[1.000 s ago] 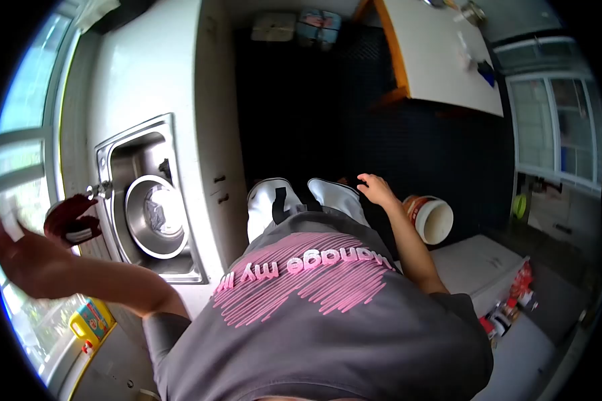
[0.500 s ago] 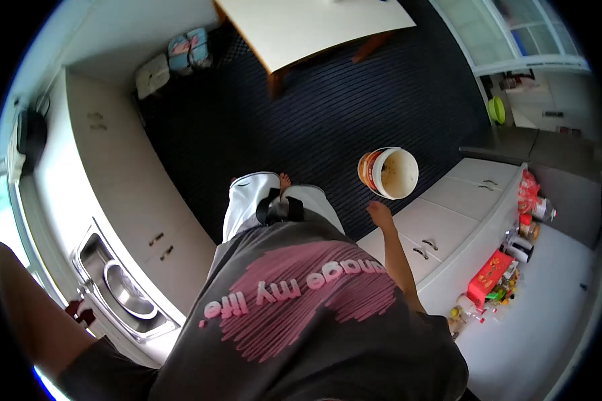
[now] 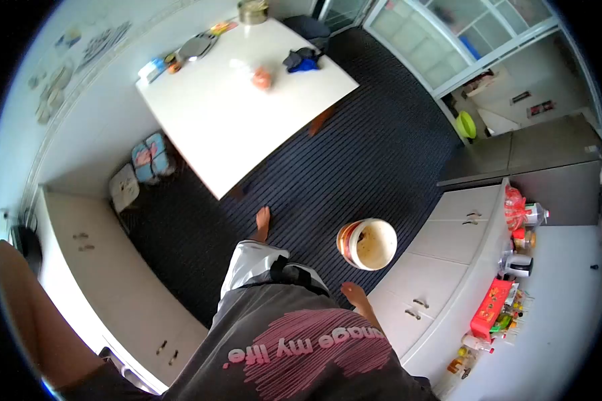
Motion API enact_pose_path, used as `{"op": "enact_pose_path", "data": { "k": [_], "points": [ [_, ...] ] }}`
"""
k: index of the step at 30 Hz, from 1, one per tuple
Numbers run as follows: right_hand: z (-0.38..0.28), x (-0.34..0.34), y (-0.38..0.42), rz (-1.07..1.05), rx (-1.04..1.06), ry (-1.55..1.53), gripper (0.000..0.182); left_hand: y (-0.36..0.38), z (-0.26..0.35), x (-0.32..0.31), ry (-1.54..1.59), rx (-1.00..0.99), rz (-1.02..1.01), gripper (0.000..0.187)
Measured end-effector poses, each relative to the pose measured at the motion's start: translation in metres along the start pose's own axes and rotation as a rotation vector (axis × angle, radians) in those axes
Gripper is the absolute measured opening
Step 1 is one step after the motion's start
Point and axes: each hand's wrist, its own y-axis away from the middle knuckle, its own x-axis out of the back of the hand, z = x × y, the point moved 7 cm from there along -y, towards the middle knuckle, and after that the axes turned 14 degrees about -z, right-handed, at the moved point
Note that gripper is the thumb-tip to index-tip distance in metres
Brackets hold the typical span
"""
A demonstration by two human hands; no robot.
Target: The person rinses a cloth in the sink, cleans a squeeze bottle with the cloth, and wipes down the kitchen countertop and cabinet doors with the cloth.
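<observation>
A white bucket (image 3: 376,244) with an orange patterned outside stands on the dark ribbed floor, its mouth facing up and brownish specks on its inner wall. My right hand (image 3: 352,291) hangs low beside the bucket, just below its rim in the view and apart from it. The fingers are too small and turned away to tell whether they are curled round anything. Along the left edge my left forearm (image 3: 30,311) is raised, and the hand itself lies outside the picture. My bare left foot (image 3: 263,219) is on the floor ahead of me.
A white table (image 3: 227,127) stands ahead, with a pot (image 3: 253,11), dark cloth (image 3: 303,60) and small items on it. White cabinets (image 3: 421,281) line the right, below a counter holding a red box (image 3: 491,309) and bottles. More cabinets (image 3: 107,267) run along the left.
My view has tilted up, so more of the table shows and the sink has mostly left the frame. A step forward has brought my left foot out. The bucket sits lower in view.
</observation>
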Motion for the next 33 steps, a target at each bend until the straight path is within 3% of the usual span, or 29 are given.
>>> {"op": "enact_pose_path", "data": {
  "k": [3,5,7,9,10,13,15,17,18,20,21,22,23,24,25,26,27,28,29,31,32,33],
  "points": [
    [0.014,0.043,-0.015,-0.032,-0.244,-0.106,0.03,0.001,-0.049,-0.036,0.057,-0.02,0.012,0.039],
    [0.03,0.077,-0.037,0.041,-0.114,-0.291,0.027,-0.003,-0.078,-0.061,0.084,-0.047,0.002,0.038],
    [0.076,0.101,-0.072,0.347,-0.063,-0.358,0.024,-0.004,-0.098,-0.082,0.096,-0.099,0.016,0.038],
    [0.043,0.128,-0.06,0.481,0.008,-0.687,0.019,-0.008,-0.117,-0.107,0.106,-0.136,0.019,0.038],
    [0.023,0.139,-0.056,0.358,-0.059,-0.728,0.021,-0.01,-0.125,-0.119,0.108,-0.155,0.022,0.038],
    [-0.005,0.132,-0.077,0.26,-0.07,-0.355,0.022,-0.017,-0.147,-0.161,0.09,-0.204,0.04,0.038],
    [0.02,0.052,-0.144,-0.029,0.171,0.04,0.027,-0.016,-0.16,-0.186,0.058,-0.211,0.061,0.038],
    [0.011,0.093,-0.157,-0.035,0.152,-0.157,0.029,-0.001,-0.174,-0.205,0.019,-0.156,0.094,0.037],
    [0.01,0.117,-0.155,-0.048,0.139,-0.252,0.03,0.014,-0.184,-0.217,-0.002,-0.08,0.107,0.037],
    [-0.073,0.262,-0.101,0.098,0.294,-0.211,0.028,0.059,-0.21,-0.257,-0.052,0.184,0.092,0.037],
    [-0.085,0.336,-0.092,0.156,0.171,-0.291,0.027,0.093,-0.226,-0.287,-0.062,0.401,0.037,0.037],
    [-0.076,0.395,-0.091,0.211,0.04,-0.377,0.026,0.14,-0.25,-0.322,-0.119,0.823,-0.126,0.062],
    [-0.055,0.454,-0.095,0.438,0.259,-0.536,0.027,0.175,-0.248,-0.369,-0.1,0.974,-0.172,0.043],
    [-0.081,0.531,-0.06,0.675,0.316,-0.178,0.031,0.211,-0.248,-0.403,-0.131,1.185,-0.445,0.026],
    [-0.047,0.587,-0.061,0.777,0.43,-0.417,0.034,0.259,-0.241,-0.426,-0.167,1.298,-0.608,0.034],
    [-0.086,0.655,-0.015,0.822,0.844,-0.671,0.035,0.321,-0.229,-0.44,-0.003,1.469,-0.582,0.033],
    [-0.131,0.711,0.035,1.037,0.83,-0.188,0.037,0.369,-0.21,-0.456,0.041,1.552,-0.687,0.032],
    [-0.151,0.76,0.074,1.192,0.568,0.071,0.039,0.398,-0.192,-0.469,0.079,1.61,-0.756,0.032],
    [-0.186,0.784,0.117,1.444,0.572,0.29,0.036,0.423,-0.174,-0.477,0.122,1.67,-0.828,0.031],
    [-0.263,0.818,0.165,1.57,0.697,0.514,0.035,0.46,-0.143,-0.485,0.122,1.672,-1.077,0.032],
    [-0.3,0.835,0.188,1.638,0.749,0.629,0.036,0.474,-0.134,-0.483,0.109,1.697,-1.101,0.035],
    [-0.364,0.834,0.211,1.487,1.451,0.457,0.044,0.492,-0.129,-0.476,0.089,1.793,-1.055,0.037]
  ]
}}
